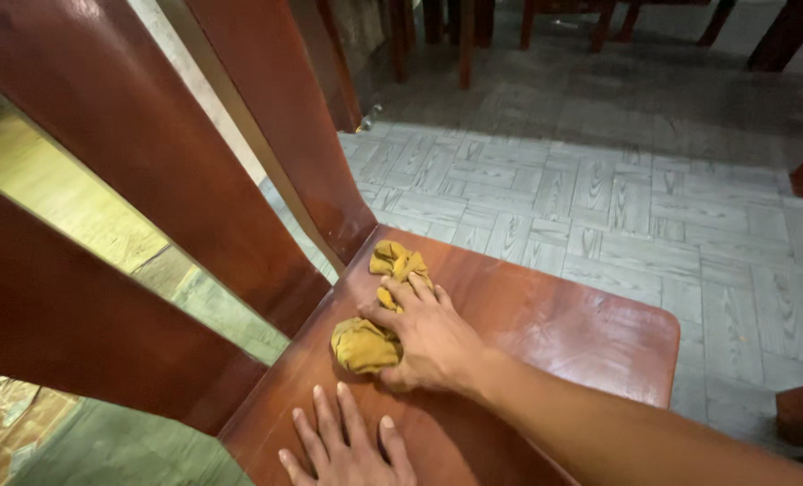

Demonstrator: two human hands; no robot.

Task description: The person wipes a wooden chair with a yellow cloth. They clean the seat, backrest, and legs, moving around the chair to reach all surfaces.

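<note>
— Where is the crumpled mustard-yellow cloth (379,310)?

— On the shiny red-brown wooden chair seat (545,328), near the tall slatted chair back (149,207). The right hand (428,337) presses on it, fingers curled over the cloth.

— And the left hand (347,445)?

— Flat on the seat's near edge, fingers spread, holding nothing.

— Is the wiping done?

— I think not; the cloth sits in the back corner, with most of the seat beyond it.

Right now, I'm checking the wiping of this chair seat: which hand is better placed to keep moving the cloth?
The right hand. It lies on the yellow cloth, fingers over it, mid-seat. The left hand lies flat on bare wood near the seat's edge, apart from the cloth.
</note>
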